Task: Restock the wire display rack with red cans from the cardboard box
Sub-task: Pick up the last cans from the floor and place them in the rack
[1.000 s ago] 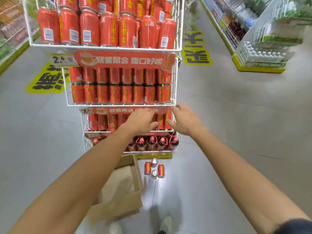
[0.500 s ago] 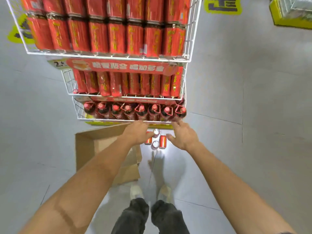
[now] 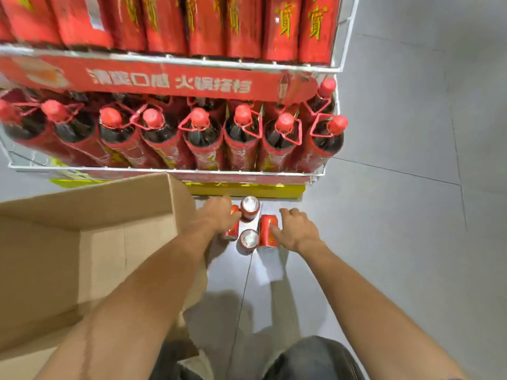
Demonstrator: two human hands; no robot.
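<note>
Several red cans stand or lie on the grey floor in front of the wire display rack [image 3: 333,69]. My left hand [image 3: 216,216] lies across the middle of the left lying can [image 3: 231,233], fingers curled over it. My right hand [image 3: 297,229] has its thumb on the right lying can [image 3: 267,229], with the fingers curled along its far side. Between my hands are two upright cans, a far one [image 3: 249,208] and a near one [image 3: 249,239]. The open cardboard box [image 3: 115,204] sits to the left, and the part of its inside that shows holds nothing.
The rack's bottom tier holds a row of dark bottles with red caps [image 3: 200,127]. Above it runs a red banner [image 3: 170,82] under a tier packed with red cans [image 3: 241,26]. A yellow base [image 3: 247,189] sits under the rack. My knees show at the bottom edge.
I have bent down from the rack's middle tier toward the floor. Both hands dropped from above the cans onto the two lying cans. The view is now much closer to the bottom tier.
</note>
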